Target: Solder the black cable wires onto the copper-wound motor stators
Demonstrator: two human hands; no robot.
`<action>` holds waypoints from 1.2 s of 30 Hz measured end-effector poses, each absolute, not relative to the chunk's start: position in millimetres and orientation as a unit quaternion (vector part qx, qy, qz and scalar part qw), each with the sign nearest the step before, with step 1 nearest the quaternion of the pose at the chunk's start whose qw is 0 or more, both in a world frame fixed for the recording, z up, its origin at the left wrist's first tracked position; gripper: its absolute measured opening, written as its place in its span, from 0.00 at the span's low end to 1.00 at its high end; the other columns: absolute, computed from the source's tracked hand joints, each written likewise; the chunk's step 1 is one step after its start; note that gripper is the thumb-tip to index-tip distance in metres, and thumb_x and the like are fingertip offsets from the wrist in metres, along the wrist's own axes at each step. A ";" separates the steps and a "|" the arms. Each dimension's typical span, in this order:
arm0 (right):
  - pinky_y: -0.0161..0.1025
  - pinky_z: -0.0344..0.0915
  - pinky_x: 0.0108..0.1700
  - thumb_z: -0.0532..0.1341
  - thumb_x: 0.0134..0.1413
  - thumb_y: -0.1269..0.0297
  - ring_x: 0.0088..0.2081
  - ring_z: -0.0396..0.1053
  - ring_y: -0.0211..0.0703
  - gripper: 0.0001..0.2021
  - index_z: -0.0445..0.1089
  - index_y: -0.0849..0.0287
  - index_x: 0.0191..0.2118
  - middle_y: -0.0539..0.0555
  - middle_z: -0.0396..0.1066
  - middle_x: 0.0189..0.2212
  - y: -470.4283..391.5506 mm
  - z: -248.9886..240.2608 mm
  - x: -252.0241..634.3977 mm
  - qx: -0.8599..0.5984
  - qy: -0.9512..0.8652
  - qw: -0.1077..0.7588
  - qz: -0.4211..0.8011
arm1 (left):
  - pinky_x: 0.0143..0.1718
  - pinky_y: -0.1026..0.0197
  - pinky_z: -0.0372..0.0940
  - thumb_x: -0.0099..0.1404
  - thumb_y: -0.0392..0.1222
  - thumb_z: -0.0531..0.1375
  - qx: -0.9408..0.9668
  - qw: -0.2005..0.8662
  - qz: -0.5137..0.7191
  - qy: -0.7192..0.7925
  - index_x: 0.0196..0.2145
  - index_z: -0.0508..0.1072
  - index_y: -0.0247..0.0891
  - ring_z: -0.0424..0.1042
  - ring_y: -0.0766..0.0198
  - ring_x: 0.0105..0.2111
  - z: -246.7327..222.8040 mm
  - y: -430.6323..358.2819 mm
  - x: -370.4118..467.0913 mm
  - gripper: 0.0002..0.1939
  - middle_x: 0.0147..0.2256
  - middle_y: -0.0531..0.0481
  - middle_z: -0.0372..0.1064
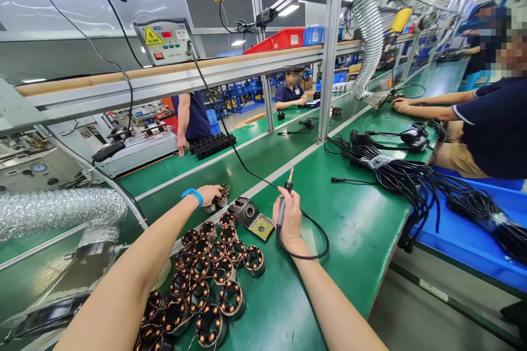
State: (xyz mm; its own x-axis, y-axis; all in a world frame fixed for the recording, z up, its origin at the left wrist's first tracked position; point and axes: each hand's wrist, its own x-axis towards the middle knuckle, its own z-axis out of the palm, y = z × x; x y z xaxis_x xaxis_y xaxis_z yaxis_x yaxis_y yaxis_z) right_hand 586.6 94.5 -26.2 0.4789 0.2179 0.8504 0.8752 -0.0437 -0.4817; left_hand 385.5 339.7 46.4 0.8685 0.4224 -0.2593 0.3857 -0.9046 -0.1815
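Soldering iron (pixel 282 210) steep, tip upward

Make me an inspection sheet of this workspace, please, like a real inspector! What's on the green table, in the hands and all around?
Surface: green worktop, shiny with reflections.
Job's things: copper-wound rings crowded together; a soldering iron; a holder with a yellow sponge.
Clutter: black cable bundles at the right, more in a blue bin.
Grips: right grip closed round the iron, which points up; left grip at rings beyond the main group, hold unclear.
Cables: the iron's cord loops near the wrist and leads up to a control box.
Surroundings: silvery ducts; co-workers nearby.
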 end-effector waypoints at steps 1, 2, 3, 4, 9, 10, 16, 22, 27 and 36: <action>0.40 0.71 0.41 0.53 0.61 0.73 0.40 0.70 0.44 0.17 0.66 0.57 0.53 0.59 0.64 0.44 94.7 -26.3 586.5 -0.659 -0.414 0.553 -0.297 | 0.47 0.59 0.65 0.54 0.26 0.58 -0.964 0.060 0.151 -0.212 0.42 0.79 0.45 0.72 0.53 0.50 46.1 340.8 383.9 0.22 0.61 0.50 0.62; 0.40 0.71 0.41 0.53 0.60 0.73 0.41 0.70 0.45 0.17 0.66 0.57 0.54 0.59 0.65 0.44 94.8 -26.4 586.3 -0.660 -0.413 0.554 -0.295 | 0.47 0.59 0.65 0.54 0.27 0.58 -0.963 0.058 0.153 -0.215 0.42 0.80 0.45 0.71 0.53 0.50 46.2 342.0 382.6 0.21 0.61 0.50 0.62; 0.40 0.70 0.41 0.53 0.60 0.73 0.41 0.70 0.45 0.17 0.66 0.57 0.54 0.59 0.65 0.44 94.9 -26.6 586.1 -0.660 -0.413 0.555 -0.293 | 0.48 0.60 0.65 0.54 0.27 0.59 -0.962 0.056 0.155 -0.220 0.41 0.80 0.46 0.71 0.53 0.50 46.4 343.1 381.5 0.21 0.61 0.50 0.62; 0.41 0.70 0.41 0.53 0.60 0.73 0.41 0.70 0.46 0.18 0.66 0.57 0.54 0.59 0.65 0.44 95.0 -26.6 585.8 -0.661 -0.413 0.556 -0.290 | 0.48 0.60 0.65 0.53 0.28 0.60 -0.960 0.053 0.156 -0.225 0.41 0.81 0.47 0.71 0.53 0.50 46.9 344.1 380.6 0.21 0.60 0.50 0.63; 0.41 0.70 0.41 0.53 0.60 0.73 0.42 0.70 0.46 0.18 0.67 0.58 0.54 0.60 0.65 0.45 95.3 -27.1 584.8 -0.668 -0.410 0.554 -0.281 | 0.46 0.61 0.66 0.53 0.31 0.62 -0.950 0.043 0.158 -0.265 0.43 0.80 0.48 0.73 0.54 0.46 50.0 344.3 378.7 0.20 0.48 0.48 0.74; 0.41 0.70 0.41 0.53 0.60 0.73 0.42 0.70 0.46 0.18 0.67 0.58 0.54 0.60 0.65 0.45 95.4 -27.4 585.0 -0.668 -0.410 0.554 -0.281 | 0.45 0.61 0.66 0.54 0.31 0.61 -0.948 0.043 0.157 -0.275 0.43 0.80 0.47 0.74 0.54 0.45 50.4 343.3 378.5 0.20 0.46 0.47 0.75; 0.40 0.70 0.39 0.53 0.59 0.73 0.40 0.70 0.45 0.18 0.68 0.57 0.53 0.59 0.65 0.45 96.1 -30.2 587.6 -0.668 -0.415 0.545 -0.290 | 0.44 0.60 0.66 0.55 0.32 0.62 -0.935 0.049 0.130 -0.327 0.43 0.79 0.43 0.75 0.54 0.42 59.6 332.6 377.2 0.17 0.41 0.45 0.76; 0.39 0.69 0.37 0.54 0.60 0.71 0.38 0.69 0.44 0.17 0.68 0.58 0.53 0.59 0.65 0.43 97.2 -31.9 590.6 -0.667 -0.417 0.536 -0.307 | 0.43 0.57 0.66 0.61 0.33 0.59 -0.934 0.069 0.069 -0.344 0.47 0.78 0.37 0.74 0.52 0.41 101.6 306.3 383.6 0.17 0.45 0.37 0.72; 0.39 0.68 0.36 0.55 0.59 0.70 0.37 0.69 0.45 0.17 0.68 0.59 0.53 0.60 0.64 0.44 98.8 -32.7 593.0 -0.672 -0.416 0.530 -0.306 | 0.44 0.59 0.64 0.63 0.32 0.56 -0.948 0.065 0.031 -0.310 0.48 0.76 0.37 0.72 0.54 0.43 155.1 257.7 381.5 0.17 0.44 0.39 0.71; 0.40 0.64 0.36 0.54 0.56 0.72 0.39 0.68 0.47 0.18 0.69 0.64 0.51 0.63 0.64 0.42 99.7 -27.1 590.0 -0.679 -0.413 0.526 -0.303 | 0.48 0.56 0.64 0.64 0.35 0.54 -0.963 -0.044 0.040 -0.264 0.49 0.75 0.44 0.70 0.55 0.45 202.4 79.1 284.9 0.18 0.46 0.46 0.67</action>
